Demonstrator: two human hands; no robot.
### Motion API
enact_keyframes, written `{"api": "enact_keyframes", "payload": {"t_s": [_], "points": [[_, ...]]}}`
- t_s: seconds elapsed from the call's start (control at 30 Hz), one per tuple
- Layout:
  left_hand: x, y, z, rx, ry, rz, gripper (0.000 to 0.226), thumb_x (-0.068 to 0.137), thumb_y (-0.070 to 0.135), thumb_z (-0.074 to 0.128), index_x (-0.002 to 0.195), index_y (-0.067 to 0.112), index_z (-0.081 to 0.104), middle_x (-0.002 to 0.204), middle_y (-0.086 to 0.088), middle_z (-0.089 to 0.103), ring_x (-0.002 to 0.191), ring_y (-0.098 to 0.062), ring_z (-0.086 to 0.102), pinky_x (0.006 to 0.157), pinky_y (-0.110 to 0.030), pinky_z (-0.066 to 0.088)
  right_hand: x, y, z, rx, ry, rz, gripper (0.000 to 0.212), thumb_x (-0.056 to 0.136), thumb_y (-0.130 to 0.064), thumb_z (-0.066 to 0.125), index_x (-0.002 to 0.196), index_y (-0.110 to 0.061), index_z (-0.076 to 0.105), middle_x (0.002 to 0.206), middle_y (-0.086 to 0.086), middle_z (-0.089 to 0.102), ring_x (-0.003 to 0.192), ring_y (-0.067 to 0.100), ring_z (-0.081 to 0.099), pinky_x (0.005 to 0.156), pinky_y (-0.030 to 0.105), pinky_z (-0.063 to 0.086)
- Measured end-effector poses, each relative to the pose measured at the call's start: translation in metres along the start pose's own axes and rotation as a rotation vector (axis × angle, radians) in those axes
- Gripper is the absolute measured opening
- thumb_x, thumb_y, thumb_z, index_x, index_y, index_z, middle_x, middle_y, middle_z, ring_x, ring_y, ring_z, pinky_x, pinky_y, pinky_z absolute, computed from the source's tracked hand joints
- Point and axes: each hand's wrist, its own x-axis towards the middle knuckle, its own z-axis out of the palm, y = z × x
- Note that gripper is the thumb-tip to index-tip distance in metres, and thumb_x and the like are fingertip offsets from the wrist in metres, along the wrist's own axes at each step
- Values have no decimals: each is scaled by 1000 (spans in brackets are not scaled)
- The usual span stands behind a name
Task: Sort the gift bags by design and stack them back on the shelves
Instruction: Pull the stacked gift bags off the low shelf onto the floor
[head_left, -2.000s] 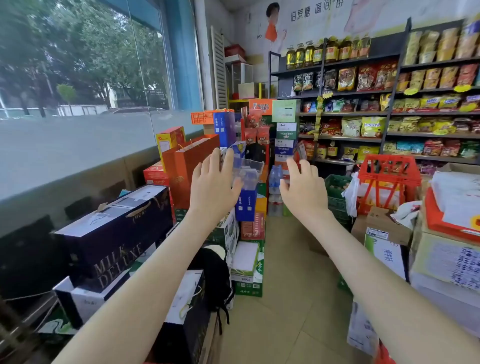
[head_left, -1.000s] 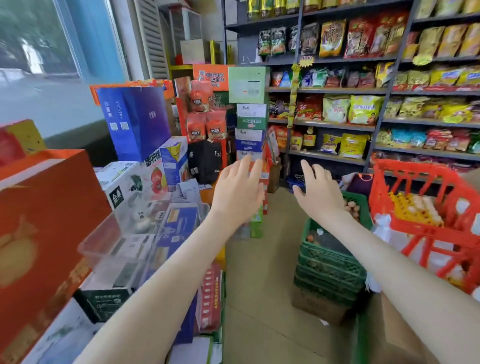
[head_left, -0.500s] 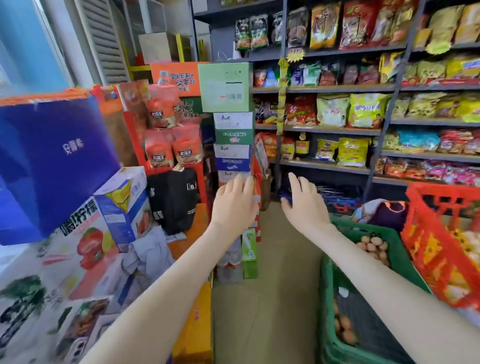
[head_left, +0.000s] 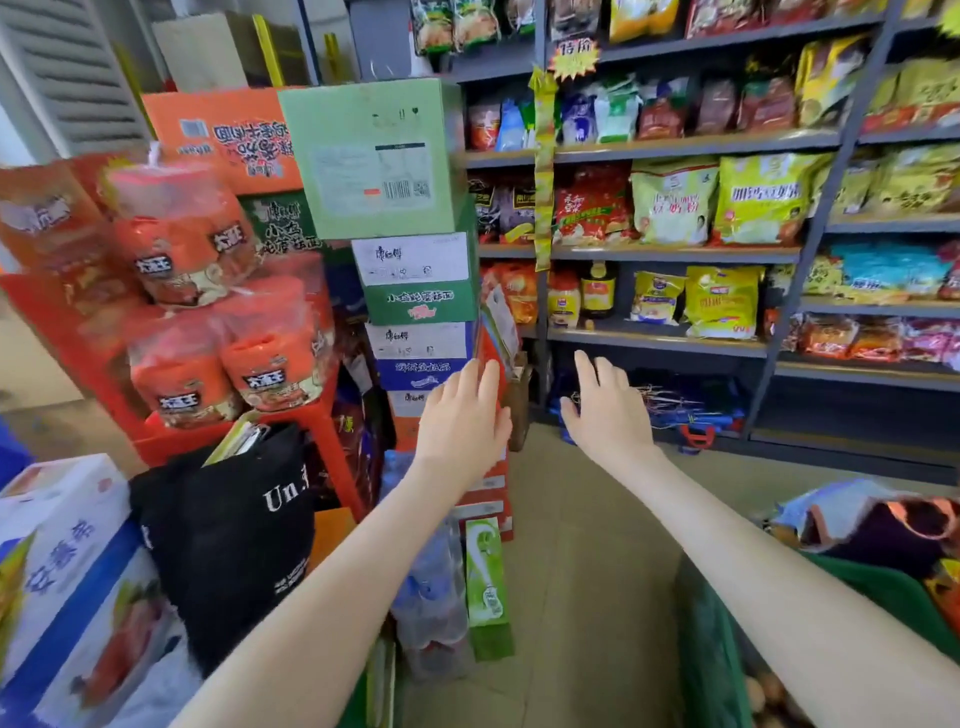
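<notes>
Shop aisle with a beige tiled floor, goods stacked along its left edge and grey metal shelving across the far side. Nearest on the left edge stands a white and blue printed carton, and just beyond it a black fabric tote bag with white lettering. At the near right corner is the rim of a green plastic crate. Between the two forearms, on the floor, a shrink-wrapped pack of clear water bottles stands touching a slim green carton. Both arms are bare and reach forward. The left hand is held flat, back to the camera, fingers straight and close together, gripping nothing. The right hand is likewise flat with fingers slightly spread, holding nothing, and sits well apart from any shelf edge. The left fingertips overlap flat red gift bags that stand on edge between a tall carton stack and the shelving upright; contact cannot be confirmed. On the lowest shelf, beyond the right hand, lie flat blue items with thin cord loops, too blurred to identify further. Left of the stack, a red plastic stand carries wrapped orange noodle-cup packs. The stack is topped by a pale green cardboard box over a white and green box. Upper shelves hold packaged snacks in rows.
</notes>
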Motion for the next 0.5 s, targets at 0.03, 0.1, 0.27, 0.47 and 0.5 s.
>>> {"api": "enact_keyframes", "payload": {"t_s": [0.03,0.1,0.27,0.47,0.5], "points": [[22,-4,14,0,-9,15,54,95,33,43,143,8,33,143,-11,41,124,-29,47,97,-39,41,20,3,13,1,-8,14,64,98,-38,45,151,-13,19,147,10,35,132,25,38,97,34,45],[69,-11,45,-19,-4,35,55,97,36,40,145,10,29,146,-9,38,128,-27,43,101,-38,38,60,11,37,-13,-17,30,64,98,-38,45,151,-14,18,148,10,34,133,24,38,98,34,45],[174,-16,126,-106,-58,94,56,97,38,41,146,13,28,147,-7,37,131,-24,41,104,-36,37,153,59,90,-62,-38,94,63,98,-33,45,151,-12,17,146,11,35,129,26,39,95,34,44],[299,0,218,-180,-186,238,61,96,39,44,148,12,27,149,-9,34,132,-26,39,104,-36,36,246,142,124,-123,-77,218,63,97,-28,44,151,-13,15,148,10,32,130,25,36,96,34,41],[318,7,232,-184,-205,261,61,96,39,44,148,11,27,150,-9,33,132,-27,39,104,-35,35,258,160,129,-134,-84,231,63,97,-27,45,151,-13,15,148,10,31,130,25,36,96,35,41]]}}
